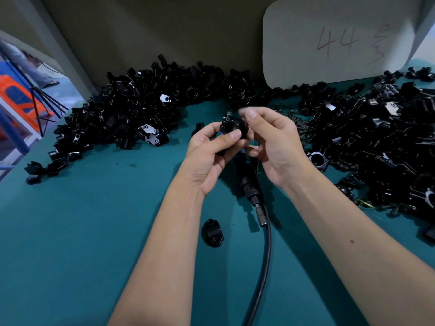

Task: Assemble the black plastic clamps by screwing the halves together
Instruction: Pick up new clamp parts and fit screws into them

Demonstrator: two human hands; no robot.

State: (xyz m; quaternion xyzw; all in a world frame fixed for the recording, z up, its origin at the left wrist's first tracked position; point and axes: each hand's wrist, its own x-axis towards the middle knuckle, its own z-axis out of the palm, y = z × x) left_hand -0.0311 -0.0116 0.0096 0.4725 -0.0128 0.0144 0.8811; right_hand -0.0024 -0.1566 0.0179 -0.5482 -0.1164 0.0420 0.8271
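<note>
This is a small factory assembly station. A bench (70, 231) covered in teal cloth carries bulk heaps of black plastic clamp parts (131, 109) across the upper left of the frame and more (376, 142) down the right side. A powered screwdriver (247, 182) with its cable lies at centre. Upper right, a white card (336, 41) is hand-marked "44", like a station number.

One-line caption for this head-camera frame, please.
Both hands, left hand and right hand, hold a black clamp above the green table, between piles of clamp halves.
</note>
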